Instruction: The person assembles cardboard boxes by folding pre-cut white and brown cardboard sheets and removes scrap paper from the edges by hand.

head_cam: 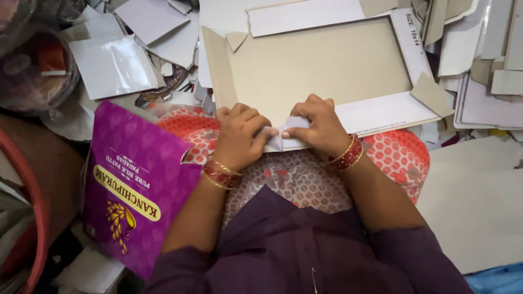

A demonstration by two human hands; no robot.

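Left hand [238, 136] and right hand [321, 126] pinch the flat cardboard box [316, 68] flap, their grip hiding its near edge.

Light here is soft and even, pretty bright, seems to come from above, no harsh shadows. There's a bit of glare on the shiny plastic sheet [111, 65] upper left and a sheen on the purple box [136, 185]. Middle looks sharp enough; the corners go dim, mushy and slightly bent, especially far left.
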